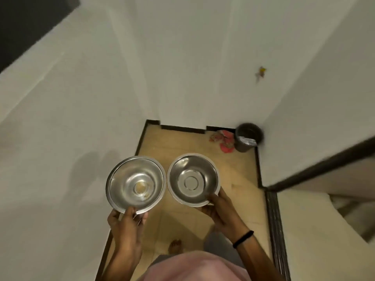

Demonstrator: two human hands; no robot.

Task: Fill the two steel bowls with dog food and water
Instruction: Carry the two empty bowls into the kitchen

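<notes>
- Left hand (126, 220) is pinching the rim of a wide, shiny round steel bowl (129, 175) holding tan crumbs (141, 188).
- Right hand (218, 207) is gripping a smaller, smooth steel bowl (193, 169) by its rim.

Crumb-flecked left bowl (135, 184) upright just beside empty right bowl (193, 180).

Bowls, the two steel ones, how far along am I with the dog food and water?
Done: both are picked up; the left grip holds the left bowl, the right grip the right bowl. In hand: nothing is being filled; the left bowl has only a few yellowish bits at its bottom, the right is empty. Left: all the filling; no dog food or water is in view.
</notes>
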